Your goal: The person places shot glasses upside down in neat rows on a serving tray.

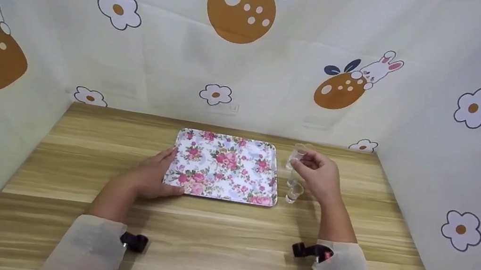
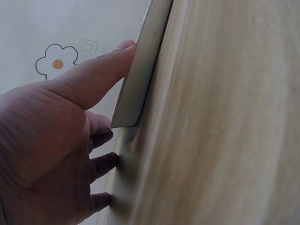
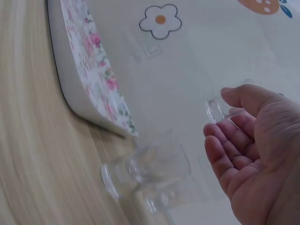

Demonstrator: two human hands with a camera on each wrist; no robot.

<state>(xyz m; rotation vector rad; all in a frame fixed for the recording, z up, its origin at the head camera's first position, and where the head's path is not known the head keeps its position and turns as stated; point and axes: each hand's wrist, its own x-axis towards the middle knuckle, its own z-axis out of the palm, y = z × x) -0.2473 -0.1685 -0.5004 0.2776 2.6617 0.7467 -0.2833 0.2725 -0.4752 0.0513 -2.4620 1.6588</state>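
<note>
A floral tray [image 1: 223, 168], white with pink roses, lies on the wooden table. At its near-left corner my left hand [image 1: 146, 175] grips it, thumb along the front side and fingers by the left side. In the left wrist view the thumb presses the tray's pale outer wall [image 2: 140, 79]. Right of the tray, my right hand [image 1: 320, 173] pinches a small clear shot glass [image 3: 214, 110] between thumb and fingers, raised above the table; the fingers cover part of it. Below that hand stand two more shot glasses, one nearer [image 1: 294, 193] and one just behind [image 1: 292, 180].
A pale cloth wall [image 1: 161, 61] printed with rabbits, oranges and flowers stands behind the table and along both sides. Bare wooden tabletop [image 1: 223, 247] extends in front of the tray. A dark camera mount [image 1: 136, 242] sits on each wrist.
</note>
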